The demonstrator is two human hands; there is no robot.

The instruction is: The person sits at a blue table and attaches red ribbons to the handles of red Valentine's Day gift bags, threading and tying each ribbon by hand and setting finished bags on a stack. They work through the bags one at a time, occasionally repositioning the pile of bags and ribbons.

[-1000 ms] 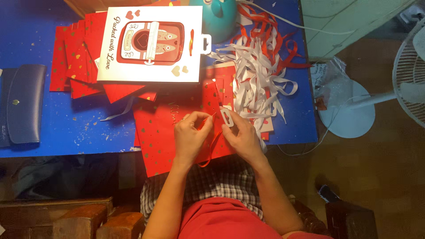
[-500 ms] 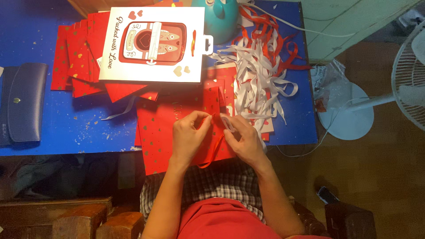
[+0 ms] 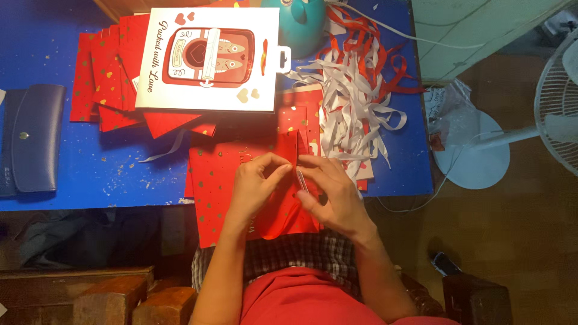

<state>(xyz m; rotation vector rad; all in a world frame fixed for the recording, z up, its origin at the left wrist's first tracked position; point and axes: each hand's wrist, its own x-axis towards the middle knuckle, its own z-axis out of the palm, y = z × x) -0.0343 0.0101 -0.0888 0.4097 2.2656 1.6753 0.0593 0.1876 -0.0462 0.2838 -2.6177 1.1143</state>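
Both hands work over a red paper bag (image 3: 226,180) with small gold hearts, lying flat at the near edge of the blue tabletop (image 3: 78,174) and overhanging it toward the person's lap. The left hand (image 3: 256,183) is closed in a pinch, thumb and forefinger gripping a raised fold of the red paper at the bag's upper middle. The right hand (image 3: 331,192) is curled beside it, fingertips pressing the same fold; a thin pale strip (image 3: 301,179) stands between its thumb and fingers, held there.

Just right of the hands lies a tangled heap of white and red ribbon strips (image 3: 355,102). A white printed card box with a red tin picture (image 3: 208,60) rests on a spread of further red paper sheets (image 3: 99,84) at the far side. A teal rounded object (image 3: 301,27) sits behind the box. A dark blue wallet (image 3: 30,138) lies at the left edge, well apart. A white standing fan (image 3: 524,132) stands on the floor to the right.
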